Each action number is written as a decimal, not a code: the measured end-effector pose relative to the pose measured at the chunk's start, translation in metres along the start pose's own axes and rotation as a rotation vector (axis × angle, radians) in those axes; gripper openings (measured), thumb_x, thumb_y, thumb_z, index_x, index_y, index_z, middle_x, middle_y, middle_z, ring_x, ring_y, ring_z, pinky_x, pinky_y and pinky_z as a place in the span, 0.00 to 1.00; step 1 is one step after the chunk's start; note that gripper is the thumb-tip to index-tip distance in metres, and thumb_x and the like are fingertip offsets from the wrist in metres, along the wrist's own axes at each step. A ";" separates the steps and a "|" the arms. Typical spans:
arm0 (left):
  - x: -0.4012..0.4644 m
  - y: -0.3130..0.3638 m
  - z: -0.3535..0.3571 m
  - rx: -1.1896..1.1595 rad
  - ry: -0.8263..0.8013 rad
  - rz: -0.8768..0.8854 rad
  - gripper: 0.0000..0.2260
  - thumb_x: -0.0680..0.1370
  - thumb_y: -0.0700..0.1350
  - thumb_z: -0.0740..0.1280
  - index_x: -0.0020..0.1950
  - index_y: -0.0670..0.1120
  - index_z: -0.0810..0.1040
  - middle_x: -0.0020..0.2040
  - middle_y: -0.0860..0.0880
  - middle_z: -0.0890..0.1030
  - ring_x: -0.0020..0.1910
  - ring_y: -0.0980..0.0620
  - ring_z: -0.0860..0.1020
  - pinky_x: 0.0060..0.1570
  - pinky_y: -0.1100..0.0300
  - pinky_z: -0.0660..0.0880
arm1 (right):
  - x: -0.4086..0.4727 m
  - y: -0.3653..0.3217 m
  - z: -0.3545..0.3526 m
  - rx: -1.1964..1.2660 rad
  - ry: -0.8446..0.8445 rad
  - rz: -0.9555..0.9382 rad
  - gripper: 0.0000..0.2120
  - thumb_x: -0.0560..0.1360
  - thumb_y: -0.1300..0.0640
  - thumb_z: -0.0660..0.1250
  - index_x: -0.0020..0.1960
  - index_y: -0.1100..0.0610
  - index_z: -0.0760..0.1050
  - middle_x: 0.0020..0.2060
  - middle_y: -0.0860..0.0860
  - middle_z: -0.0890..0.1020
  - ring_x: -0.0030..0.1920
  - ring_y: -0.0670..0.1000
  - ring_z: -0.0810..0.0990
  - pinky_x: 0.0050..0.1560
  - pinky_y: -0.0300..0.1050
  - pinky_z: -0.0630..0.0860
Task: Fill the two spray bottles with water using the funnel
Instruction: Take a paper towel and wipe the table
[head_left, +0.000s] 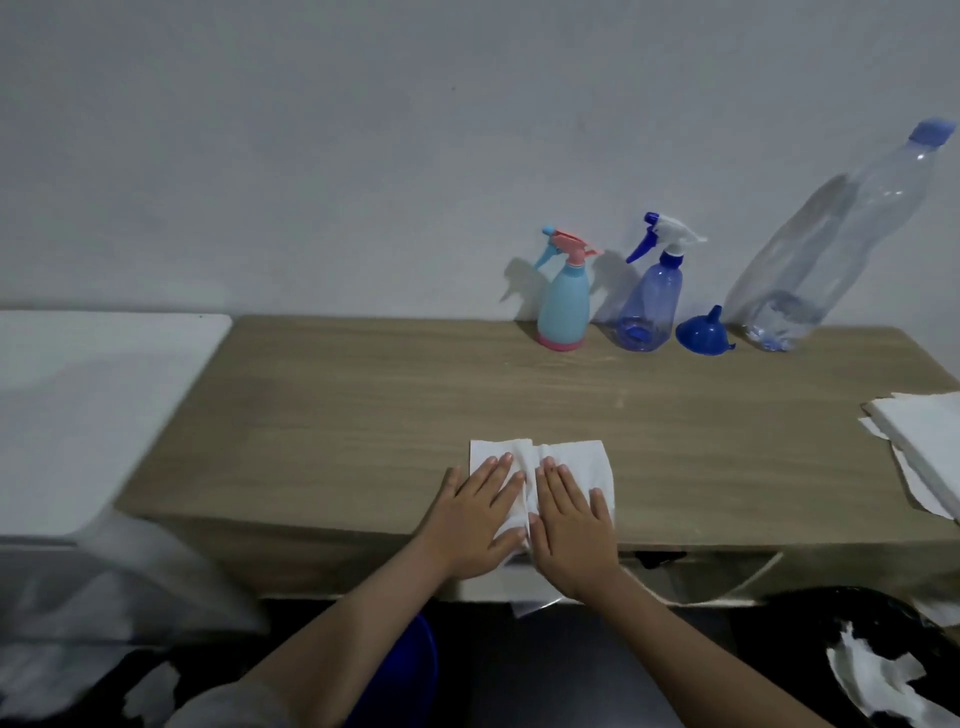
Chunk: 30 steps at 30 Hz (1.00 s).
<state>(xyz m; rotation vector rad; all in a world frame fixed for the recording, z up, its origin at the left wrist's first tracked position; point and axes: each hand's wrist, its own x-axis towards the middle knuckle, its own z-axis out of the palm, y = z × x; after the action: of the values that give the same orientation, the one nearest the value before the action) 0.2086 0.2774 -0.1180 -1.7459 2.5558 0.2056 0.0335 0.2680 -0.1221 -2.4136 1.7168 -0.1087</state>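
While both hands lie flat on a white paper towel (545, 467), nothing else on the long light-brown wooden table (363, 415) is being touched. The left hand (475, 519) presses on the left half of the towel, with its fingers straight and a little spread. The right hand (569, 525) presses on the right half, with its fingers straight and close together. The two hands sit side by side, almost touching, and the towel is bunched up in a fold between them. The towel lies at the near edge of the table, and a bit of it hangs over that edge.

Far back by the grey wall (363, 130) stand the things for the job, all in a row and well apart from the hands. The light-blue plastic spray bottle with a pink top and pink base (563, 306) stands upright on the left. Just beside it, to the right, stands the see-through blue spray bottle with a white and dark-blue top (649, 301). Both have their spray tops on. Next comes the small dark-blue plastic funnel (701, 332), set with its wide mouth down and its thin spout up. To its right is the big clear plastic water bottle with a blue cap (831, 249), with only a little water at the bottom.

A stack of white paper sheets (919, 447) lies at the right edge of the table. A white surface (93, 395) sits to the left of the table.
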 end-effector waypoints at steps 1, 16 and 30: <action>-0.008 -0.008 0.001 -0.004 0.003 -0.030 0.31 0.79 0.63 0.44 0.79 0.50 0.44 0.79 0.50 0.40 0.77 0.51 0.41 0.73 0.42 0.44 | 0.003 -0.007 0.001 -0.003 -0.007 -0.030 0.28 0.77 0.47 0.50 0.71 0.59 0.68 0.71 0.53 0.70 0.70 0.53 0.71 0.60 0.60 0.73; -0.122 -0.084 0.010 -0.028 0.079 -0.408 0.33 0.77 0.62 0.32 0.78 0.49 0.50 0.79 0.49 0.49 0.77 0.49 0.50 0.71 0.40 0.53 | 0.032 -0.120 0.017 0.005 -0.179 -0.484 0.34 0.75 0.40 0.28 0.78 0.53 0.39 0.78 0.48 0.41 0.77 0.49 0.40 0.73 0.52 0.39; -0.116 -0.044 -0.002 -0.543 0.575 -0.428 0.16 0.75 0.47 0.65 0.61 0.46 0.79 0.53 0.51 0.82 0.50 0.53 0.80 0.49 0.58 0.77 | 0.016 -0.096 -0.006 0.881 -0.003 -0.231 0.16 0.72 0.70 0.63 0.46 0.54 0.84 0.48 0.54 0.85 0.49 0.50 0.82 0.53 0.43 0.77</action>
<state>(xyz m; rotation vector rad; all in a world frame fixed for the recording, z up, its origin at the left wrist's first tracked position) 0.2920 0.3687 -0.1071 -2.8723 2.5141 0.4731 0.1269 0.2828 -0.0987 -1.8911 1.0317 -0.7189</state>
